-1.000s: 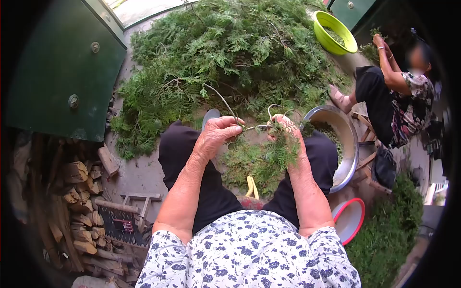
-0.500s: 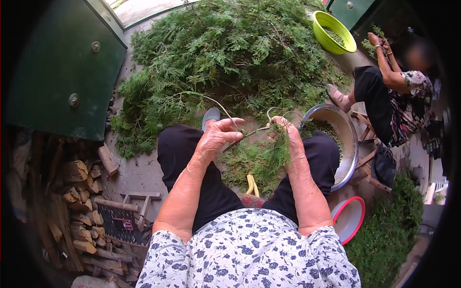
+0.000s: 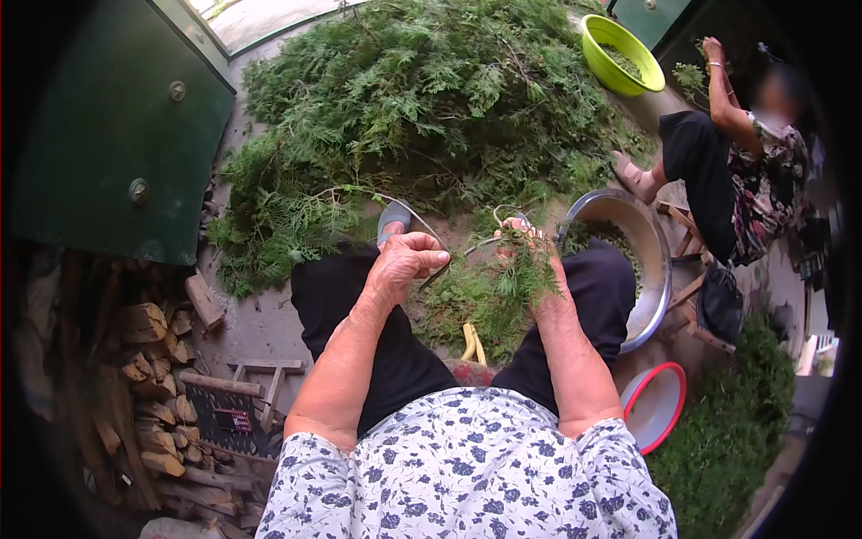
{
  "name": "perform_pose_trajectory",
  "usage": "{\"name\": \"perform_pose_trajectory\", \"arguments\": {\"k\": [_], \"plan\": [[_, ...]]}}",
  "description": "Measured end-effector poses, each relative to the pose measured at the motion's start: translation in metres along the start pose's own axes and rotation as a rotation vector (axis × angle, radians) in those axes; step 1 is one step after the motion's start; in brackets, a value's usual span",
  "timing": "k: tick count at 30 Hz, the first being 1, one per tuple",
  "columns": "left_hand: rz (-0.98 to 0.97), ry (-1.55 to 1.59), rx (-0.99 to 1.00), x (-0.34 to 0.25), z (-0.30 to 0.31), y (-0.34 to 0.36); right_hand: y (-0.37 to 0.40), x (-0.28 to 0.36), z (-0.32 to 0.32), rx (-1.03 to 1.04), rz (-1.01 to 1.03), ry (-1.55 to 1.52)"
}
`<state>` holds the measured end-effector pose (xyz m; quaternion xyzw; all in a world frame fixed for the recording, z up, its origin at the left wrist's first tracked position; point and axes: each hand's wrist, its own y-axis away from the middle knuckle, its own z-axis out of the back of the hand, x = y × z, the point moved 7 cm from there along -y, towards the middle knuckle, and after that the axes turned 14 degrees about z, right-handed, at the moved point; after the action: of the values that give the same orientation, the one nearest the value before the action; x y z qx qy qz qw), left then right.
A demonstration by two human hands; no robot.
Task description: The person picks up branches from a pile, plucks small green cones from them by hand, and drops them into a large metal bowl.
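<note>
My left hand [image 3: 404,267] pinches a thin bare twig [image 3: 418,212] between thumb and fingers in front of my knees. The twig runs up and left to a green leafy end by the heap of evergreen branches [image 3: 431,99]. My right hand [image 3: 536,244] is closed around a leafy evergreen sprig [image 3: 525,274], whose stem reaches toward my left hand. Foliage hides part of the right fingers. Just right of that hand stands a wide metal basin [image 3: 663,301] holding small green bits. Loose clippings [image 3: 449,314] lie on the ground between my legs.
Two yellow handles [image 3: 472,343] stick up before my lap. A red-rimmed bowl [image 3: 680,404] stands at my right, a lime-green basin [image 3: 588,54] at the back. Another person [image 3: 763,171] sits at right holding a sprig. Split firewood [image 3: 148,323] and a wooden stool [image 3: 265,391] are at left.
My left hand has shifted slightly left and down, its thumb now flatter along the twig. The sprig in my right hand has tilted rightward. The other person's hands have risen with their sprig.
</note>
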<state>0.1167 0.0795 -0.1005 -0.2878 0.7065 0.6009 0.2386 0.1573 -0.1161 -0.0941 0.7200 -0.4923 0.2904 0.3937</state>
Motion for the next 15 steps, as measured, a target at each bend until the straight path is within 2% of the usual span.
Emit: {"name": "perform_pose_trajectory", "arguments": {"k": [4,6,7,9,11,13,15], "plan": [[0.044,0.035,-0.003,0.006,0.001,-0.004,-0.003,0.008,-0.002,-0.015,0.068,-0.012],[0.072,0.103,-0.161,0.008,0.01,-0.001,-0.006,0.01,0.003,-0.023,0.068,0.042],[0.074,0.102,-0.162,0.01,0.012,-0.002,-0.008,0.008,0.009,-0.048,0.077,0.02],[-0.122,0.124,-0.152,-0.001,0.02,0.0,-0.011,0.003,0.019,-0.074,0.084,-0.004],[-0.099,0.184,-0.086,-0.003,0.02,0.006,-0.013,0.001,0.027,-0.064,0.176,0.013],[-0.166,0.345,0.099,-0.013,0.013,0.014,-0.026,-0.016,0.046,-0.105,0.164,0.066],[-0.187,0.364,0.136,-0.014,0.012,0.013,-0.044,-0.047,0.073,-0.144,0.153,0.121]]}}
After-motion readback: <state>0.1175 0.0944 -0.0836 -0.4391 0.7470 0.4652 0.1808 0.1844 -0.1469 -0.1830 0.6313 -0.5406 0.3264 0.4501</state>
